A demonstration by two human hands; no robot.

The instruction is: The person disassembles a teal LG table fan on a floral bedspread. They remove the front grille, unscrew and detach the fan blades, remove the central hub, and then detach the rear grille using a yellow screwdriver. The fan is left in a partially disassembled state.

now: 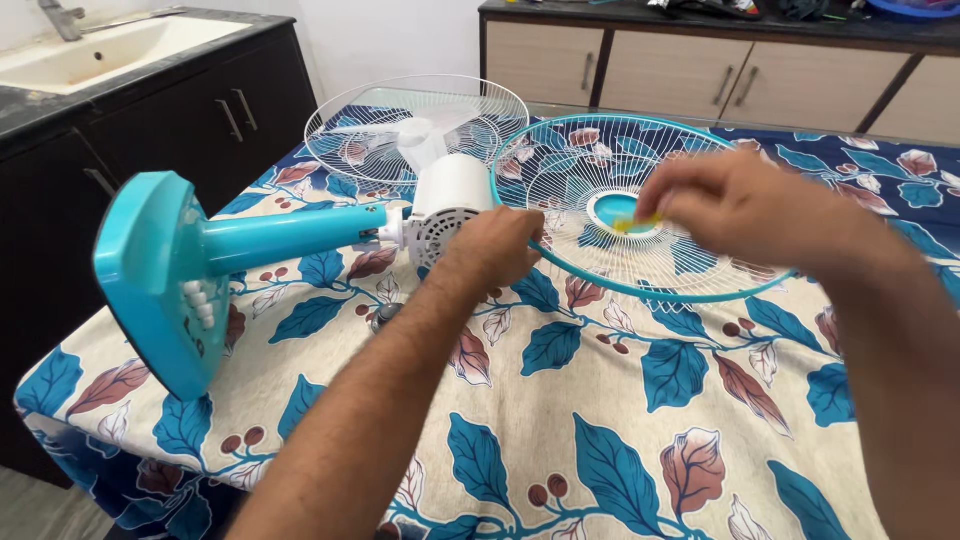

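A table fan lies on its side on the leaf-patterned tablecloth (620,440). Its turquoise base (155,280) points left and its white motor housing (450,205) sits in the middle. The rear wire guard (415,125) lies behind the motor. The front wire guard (640,205), rimmed in turquoise with a blue centre disc, rests tilted to the right. My left hand (495,250) grips that guard's rim at its near left edge. My right hand (740,205) hovers over the centre disc, fingers pinched on a small yellow piece (632,222).
A dark cabinet with a pale sink (105,50) stands at the left. Beige cabinets (720,70) with a cluttered dark counter run along the back. A small dark round part (385,317) lies on the cloth near the motor.
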